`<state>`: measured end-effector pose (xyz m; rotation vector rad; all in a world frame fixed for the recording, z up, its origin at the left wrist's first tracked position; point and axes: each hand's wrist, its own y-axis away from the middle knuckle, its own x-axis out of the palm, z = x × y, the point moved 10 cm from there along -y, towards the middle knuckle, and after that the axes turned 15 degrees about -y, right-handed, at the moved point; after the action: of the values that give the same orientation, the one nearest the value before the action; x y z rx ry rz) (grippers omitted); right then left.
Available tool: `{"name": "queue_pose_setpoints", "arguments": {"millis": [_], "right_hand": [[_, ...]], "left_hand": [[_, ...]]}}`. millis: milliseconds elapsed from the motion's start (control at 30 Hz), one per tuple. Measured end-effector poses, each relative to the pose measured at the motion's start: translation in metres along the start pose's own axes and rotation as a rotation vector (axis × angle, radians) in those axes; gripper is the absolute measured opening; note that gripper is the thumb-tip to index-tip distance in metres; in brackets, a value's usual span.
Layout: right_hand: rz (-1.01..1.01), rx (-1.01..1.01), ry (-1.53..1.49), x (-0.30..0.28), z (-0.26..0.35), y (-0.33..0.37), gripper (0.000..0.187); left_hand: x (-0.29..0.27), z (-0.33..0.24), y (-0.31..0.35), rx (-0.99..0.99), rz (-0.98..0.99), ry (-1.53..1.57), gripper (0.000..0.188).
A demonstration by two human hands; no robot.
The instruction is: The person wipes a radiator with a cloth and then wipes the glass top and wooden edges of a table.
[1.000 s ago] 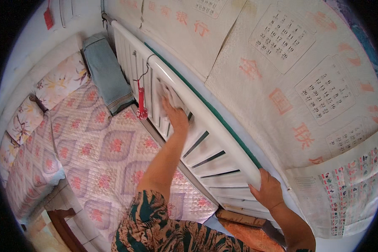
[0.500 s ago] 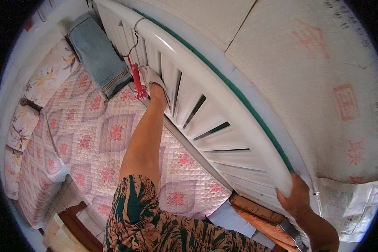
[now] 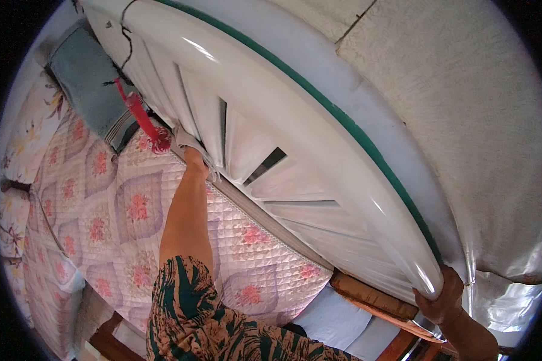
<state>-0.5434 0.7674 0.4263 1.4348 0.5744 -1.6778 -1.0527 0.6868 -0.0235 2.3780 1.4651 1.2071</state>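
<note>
A white slatted headboard (image 3: 319, 174) with a rounded top rail slants across the view. My left hand (image 3: 196, 161) presses a pale cloth (image 3: 190, 139) against the foot of its slats, close to the mattress edge. Most of those fingers are hidden by the cloth and the wrist. At the rail's lower right end, my right hand (image 3: 442, 298) is closed round the rail. A red tasselled ornament (image 3: 144, 120) dangles on a dark cord left of the cloth.
A quilted pink floral bedspread (image 3: 138, 207) covers the bed. Beside the headboard at upper left lies a blue-grey folded item (image 3: 87, 78). Floral pillows (image 3: 33, 132) lie farther left. A wooden piece (image 3: 373, 298) and pale blue fabric (image 3: 331, 316) are at lower right. Papered wall (image 3: 451, 102) rises behind.
My left hand and the cloth have slid lower along the slats, farther from the red ornament. My view has come closer to the headboard. My right hand still grips the rail.
</note>
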Motion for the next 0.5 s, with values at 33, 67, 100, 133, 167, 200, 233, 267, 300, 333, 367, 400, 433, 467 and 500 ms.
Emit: {"name": "queue_pose_setpoints", "arguments": {"millis": [33,67,100,133,167,200,233,267,300,333,367,400,433,467,500], "right_hand": [[-0.013,-0.021,0.021,-0.001,0.002,0.001,0.06],[-0.03,-0.052,0.035,-0.003,0.006,0.001,0.06],[-0.047,-0.082,0.05,-0.005,0.009,0.0,0.059],[-0.023,-0.077,0.039,-0.004,0.008,0.0,0.059],[-0.003,-0.074,0.022,-0.003,0.008,-0.002,0.06],[0.016,-0.07,0.004,-0.002,0.007,-0.003,0.06],[0.007,-0.065,0.03,-0.002,0.005,-0.003,0.06],[0.002,-0.05,0.058,0.0,0.002,0.0,0.061],[-0.003,-0.035,0.087,0.001,0.0,0.001,0.062],[-0.004,-0.061,0.088,0.0,0.003,-0.001,0.066],[-0.03,-0.062,0.103,-0.002,0.005,-0.002,0.067],[-0.055,-0.064,0.118,-0.003,0.008,-0.002,0.068],[-0.08,-0.065,0.134,-0.005,0.009,0.0,0.069],[-0.045,-0.048,0.088,-0.001,0.002,0.002,0.072],[-0.043,-0.055,0.123,-0.003,0.004,0.002,0.069]], "left_hand": [[0.006,0.01,0.001,-0.025,0.007,0.015,0.051],[0.004,0.016,0.002,-0.034,-0.001,0.022,0.05],[0.001,0.023,0.004,-0.045,-0.021,0.024,0.048],[-0.001,0.03,0.006,-0.06,-0.043,0.027,0.047],[-0.004,0.031,0.01,-0.067,-0.066,0.023,0.045],[-0.007,0.031,0.012,-0.075,-0.087,0.013,0.044],[-0.01,0.031,0.016,-0.081,-0.107,0.004,0.043],[-0.008,0.033,0.022,-0.1,-0.119,0.001,0.041],[-0.004,0.036,0.027,-0.12,-0.129,-0.003,0.04],[-0.002,0.037,0.034,-0.136,-0.14,-0.009,0.038],[-0.002,0.035,0.038,-0.14,-0.156,-0.016,0.037],[0.0,0.031,0.045,-0.132,-0.17,-0.025,0.035],[-0.002,0.029,0.048,-0.124,-0.184,-0.047,0.033],[-0.005,0.027,0.051,-0.109,-0.201,-0.063,0.032],[-0.009,0.023,0.053,-0.094,-0.218,-0.079,0.031]]}}
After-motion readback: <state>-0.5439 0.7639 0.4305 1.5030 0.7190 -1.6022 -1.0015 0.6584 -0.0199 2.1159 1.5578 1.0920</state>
